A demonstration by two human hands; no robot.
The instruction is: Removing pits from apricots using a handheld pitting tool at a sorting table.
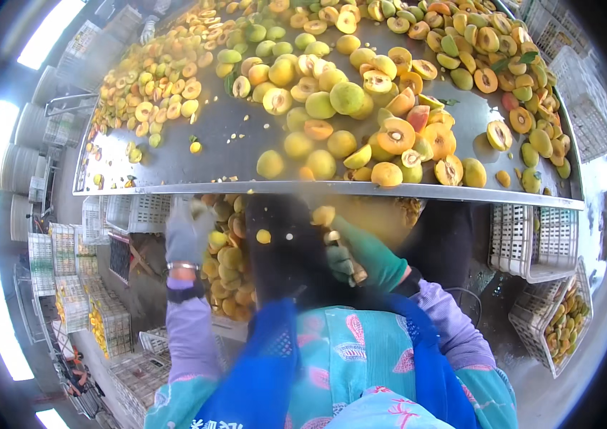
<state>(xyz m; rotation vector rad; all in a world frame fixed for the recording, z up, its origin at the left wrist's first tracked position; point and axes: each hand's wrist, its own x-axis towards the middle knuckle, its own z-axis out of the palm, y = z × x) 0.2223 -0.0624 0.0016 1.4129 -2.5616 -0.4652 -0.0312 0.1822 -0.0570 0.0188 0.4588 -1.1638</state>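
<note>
My right hand point(370, 254), in a green glove, is closed around a short hand tool point(358, 272) with a wooden-looking handle, in front of my lap. Just beyond its upper end is a yellow piece of fruit point(324, 215); blur hides whether they touch. My left hand point(189, 230), in a grey glove, is at the table's near edge. It is too blurred to show its fingers or anything in them. Whole and halved yellow-green stone fruit point(346, 98) lie heaped on the metal table point(217, 155), some halves with the stone still inside.
A raised metal rim point(303, 187) runs along the table's near side. Below it, more fruit point(231, 265) fills a container beside my left leg. White plastic crates point(534, 241) stand at right, one holding fruit point(566, 322). At far left are more crates point(110, 322). Another person's gloved hand point(148, 29) shows at upper left.
</note>
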